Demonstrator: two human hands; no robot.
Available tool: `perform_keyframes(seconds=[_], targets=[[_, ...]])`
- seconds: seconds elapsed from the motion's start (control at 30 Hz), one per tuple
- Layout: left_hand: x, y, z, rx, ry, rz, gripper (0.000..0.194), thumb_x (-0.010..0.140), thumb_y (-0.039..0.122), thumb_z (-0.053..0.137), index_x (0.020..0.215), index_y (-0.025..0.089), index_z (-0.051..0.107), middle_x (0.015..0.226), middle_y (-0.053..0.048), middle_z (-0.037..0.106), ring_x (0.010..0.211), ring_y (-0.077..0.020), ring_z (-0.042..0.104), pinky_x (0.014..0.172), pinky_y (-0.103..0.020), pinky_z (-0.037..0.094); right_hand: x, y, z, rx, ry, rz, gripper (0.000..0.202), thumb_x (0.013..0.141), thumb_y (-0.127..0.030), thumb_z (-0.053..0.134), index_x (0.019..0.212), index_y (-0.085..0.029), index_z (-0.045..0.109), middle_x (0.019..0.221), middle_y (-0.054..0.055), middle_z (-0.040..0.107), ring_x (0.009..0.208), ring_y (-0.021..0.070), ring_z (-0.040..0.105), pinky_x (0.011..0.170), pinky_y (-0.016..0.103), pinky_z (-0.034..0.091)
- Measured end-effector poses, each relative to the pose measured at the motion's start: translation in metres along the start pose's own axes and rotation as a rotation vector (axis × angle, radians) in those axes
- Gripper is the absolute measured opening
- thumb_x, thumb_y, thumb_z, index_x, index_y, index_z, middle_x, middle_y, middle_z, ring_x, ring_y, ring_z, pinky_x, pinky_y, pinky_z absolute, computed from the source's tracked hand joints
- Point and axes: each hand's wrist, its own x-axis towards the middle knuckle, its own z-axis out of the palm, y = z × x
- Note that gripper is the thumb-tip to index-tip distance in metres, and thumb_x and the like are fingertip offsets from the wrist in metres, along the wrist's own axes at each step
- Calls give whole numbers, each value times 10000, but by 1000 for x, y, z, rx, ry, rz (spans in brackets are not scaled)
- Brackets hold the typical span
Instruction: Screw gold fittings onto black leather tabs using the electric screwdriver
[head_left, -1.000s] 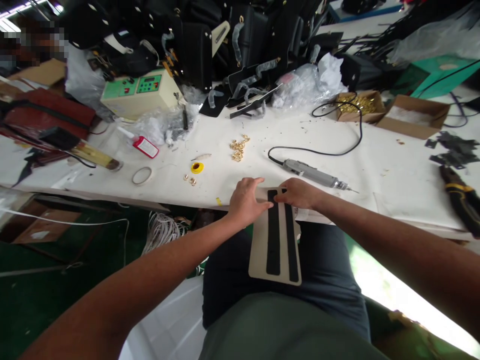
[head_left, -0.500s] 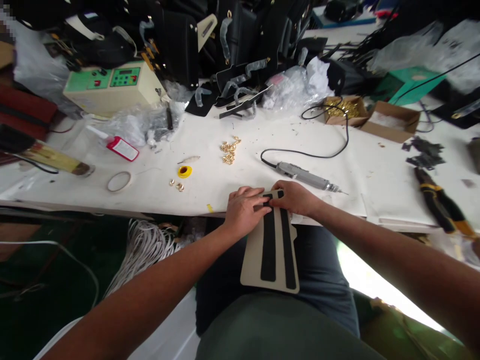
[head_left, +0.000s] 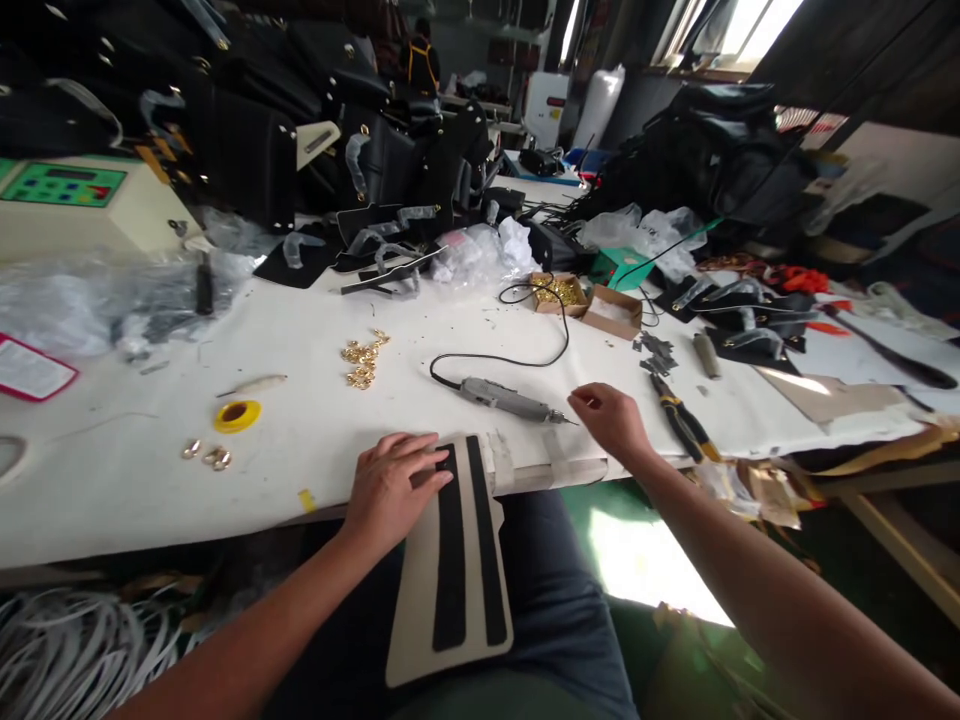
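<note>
A beige panel (head_left: 416, 610) with two black strips lies partly over the table's front edge and partly over my lap. My left hand (head_left: 394, 482) rests on its upper end, fingers spread and touching the strip. To the right of the panel my right hand (head_left: 609, 418) is above the table, its fingers curled together; whether anything small is between them cannot be made out. Just left of it lies a grey electric screwdriver (head_left: 506, 398) with its bit pointing towards that hand. Small gold fittings (head_left: 363, 362) are piled beyond my left hand.
A yellow tape roll (head_left: 238, 416) lies on the white table (head_left: 300, 455) at the left. Pliers (head_left: 684, 420) lie at the right. Farther back are an open box of gold parts (head_left: 559, 290), plastic wrap (head_left: 480, 255) and black bags (head_left: 251, 150). A person (head_left: 421, 65) is in the background.
My right hand has come off the panel and moved right, past the screwdriver tip. My left hand stays on the panel. The view has turned to the right.
</note>
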Motion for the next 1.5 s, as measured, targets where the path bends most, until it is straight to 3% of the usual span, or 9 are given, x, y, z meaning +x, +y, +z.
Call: perform_keyframes(seconds=[0.17,0.47,0.8,0.9,1.03,1.13,1.2,1.33,1.5], targets=[[2,0,1,-8,17,11,185,876,368,805,1057,367,843,1334,23,766,1271,-346,644,1046,-552,510,31,62,-20,-93,40,173,330,775,-456,673,917,-189,805,844,91,799,774,252,706,749,369,508],[-3,6,3,-62,-31,-50,254,868,362,841,1121,353,823,1371,27,748,1342,-314,575,1129,-540,444,46,72,-29,-174,-183,241,253,798,-451,687,851,-224,784,594,85,679,648,300,646,743,468,461],[-9,4,9,-98,-8,-32,250,895,439,821,1130,351,817,1382,30,741,1329,-288,561,1104,-501,422,50,94,-19,-565,-128,47,466,922,-590,418,951,-265,751,1054,183,735,921,402,673,744,501,441],[-9,5,8,-101,-15,-34,243,901,441,813,1124,346,818,1380,25,742,1318,-289,563,1091,-500,424,43,70,-23,-491,-65,45,421,909,-561,451,911,-253,737,964,153,737,970,406,690,819,529,492],[-9,5,6,-105,-37,-26,252,907,438,807,1143,349,810,1394,28,735,1323,-290,559,1089,-512,418,11,-8,-20,-118,5,93,381,881,-561,621,986,-226,767,713,60,706,729,307,705,802,482,538],[-9,6,5,-101,-31,-26,257,908,433,808,1150,346,809,1395,24,734,1327,-290,556,1092,-518,415,-23,-73,7,219,-333,-48,361,860,-573,712,952,-227,757,757,50,713,677,231,662,680,378,526],[-9,6,4,-93,-28,-26,253,912,442,802,1147,348,810,1386,18,738,1315,-289,561,1084,-517,420,-38,-102,34,298,-505,-265,303,918,-532,681,898,-238,750,831,46,715,772,219,667,756,364,533],[-10,6,5,-76,-37,-8,258,933,466,772,1153,335,803,1387,6,738,1301,-290,563,1063,-507,423,-49,-121,75,284,-566,-446,253,979,-460,627,910,-251,752,890,45,706,887,227,662,839,364,520],[-11,4,8,-62,-21,13,273,962,489,729,1175,327,785,1407,-3,726,1305,-291,553,1051,-499,412,-51,-120,81,237,-570,-450,179,971,-382,646,905,-257,757,906,35,701,881,220,671,838,364,506]])
